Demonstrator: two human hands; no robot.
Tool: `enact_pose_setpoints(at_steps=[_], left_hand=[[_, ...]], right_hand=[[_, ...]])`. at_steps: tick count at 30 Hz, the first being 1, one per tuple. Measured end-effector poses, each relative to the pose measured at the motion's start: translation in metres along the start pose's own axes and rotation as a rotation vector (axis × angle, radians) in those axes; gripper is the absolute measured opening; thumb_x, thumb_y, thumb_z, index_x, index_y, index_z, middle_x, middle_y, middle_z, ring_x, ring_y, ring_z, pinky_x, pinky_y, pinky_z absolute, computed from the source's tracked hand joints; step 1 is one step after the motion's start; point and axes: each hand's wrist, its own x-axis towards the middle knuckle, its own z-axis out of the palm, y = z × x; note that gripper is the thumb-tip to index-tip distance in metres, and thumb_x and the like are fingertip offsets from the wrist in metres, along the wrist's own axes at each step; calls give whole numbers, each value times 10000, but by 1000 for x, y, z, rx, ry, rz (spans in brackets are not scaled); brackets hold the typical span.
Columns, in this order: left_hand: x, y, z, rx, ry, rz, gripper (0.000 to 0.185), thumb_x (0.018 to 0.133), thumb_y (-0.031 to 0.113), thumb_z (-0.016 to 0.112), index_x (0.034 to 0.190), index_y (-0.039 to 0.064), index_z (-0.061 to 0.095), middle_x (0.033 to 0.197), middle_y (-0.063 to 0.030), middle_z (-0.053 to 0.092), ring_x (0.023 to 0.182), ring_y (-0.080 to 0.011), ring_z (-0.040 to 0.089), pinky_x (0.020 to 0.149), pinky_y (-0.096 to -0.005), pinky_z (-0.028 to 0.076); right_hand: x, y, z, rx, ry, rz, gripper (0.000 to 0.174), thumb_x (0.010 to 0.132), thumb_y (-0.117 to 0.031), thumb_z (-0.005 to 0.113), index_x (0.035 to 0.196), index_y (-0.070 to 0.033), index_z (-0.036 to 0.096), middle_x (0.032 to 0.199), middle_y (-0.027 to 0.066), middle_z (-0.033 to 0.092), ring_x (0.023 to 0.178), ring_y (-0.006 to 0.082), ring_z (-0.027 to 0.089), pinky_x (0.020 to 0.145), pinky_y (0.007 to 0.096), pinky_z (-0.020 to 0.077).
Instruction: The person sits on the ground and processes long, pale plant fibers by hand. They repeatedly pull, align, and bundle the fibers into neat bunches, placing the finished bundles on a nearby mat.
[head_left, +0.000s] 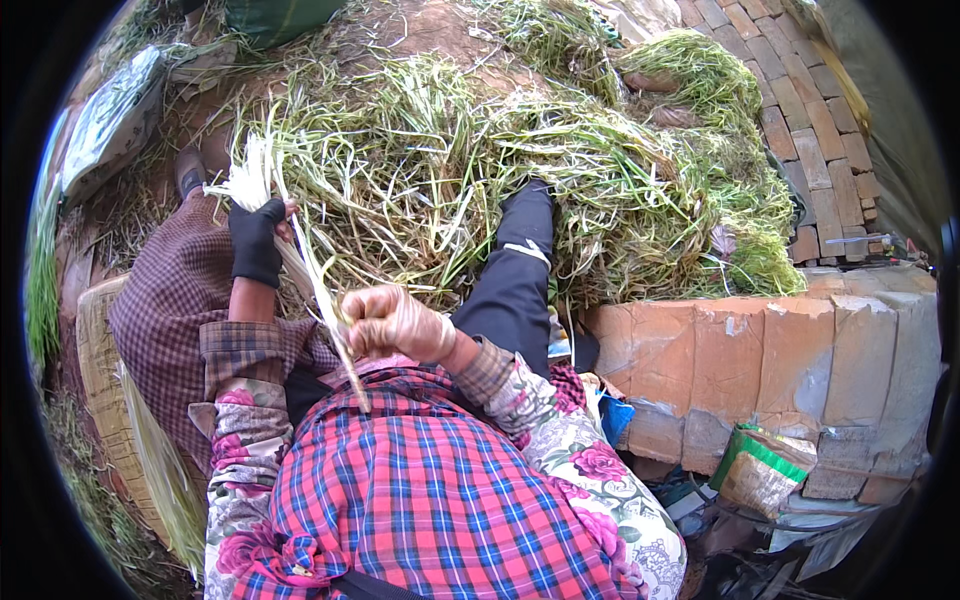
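My left hand (255, 236), in a black fingerless glove, grips a bunch of pale plant stalks (253, 172) with white ends fanned out at the top. They look like scallions or garlic shoots. A longer single stalk (321, 294) slants down from the bunch towards my lap, its lower tip brownish. The fingers of my right hand (401, 322) are bent and pinched together against this stalk. A pale band circles the right wrist. Beyond both hands spreads a heap of cut green and yellowed leaves (420, 142).
A low brick wall (720, 360) runs along the right, with a green-and-brown packet (761, 465) against it. Brick paving (817, 150) lies at upper right. Long pale stalks (161, 465) rest on a yellowish block (101, 337) at left. A silvery sack (112, 112) is at upper left.
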Motion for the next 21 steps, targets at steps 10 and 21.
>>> enact_pose_setpoints(at_steps=[10, 21], left_hand=[[38, -45, -36, 98, 180, -59, 259, 708, -35, 667, 938, -26, 548, 618, -99, 589, 373, -131, 473, 329, -277, 414], [58, -54, -72, 224, 214, -45, 143, 745, 45, 713, 828, -5, 607, 647, -85, 628, 416, -127, 504, 356, -272, 427]], right_hand=[[-99, -37, 40, 315, -384, -374, 333, 820, -216, 732, 693, -9, 505, 654, 66, 525, 540, 121, 475, 446, 246, 372], [-177, -70, -4, -156, 69, -935, 156, 876, -142, 647, 798, -14, 603, 684, 41, 608, 544, 99, 564, 478, 250, 457]])
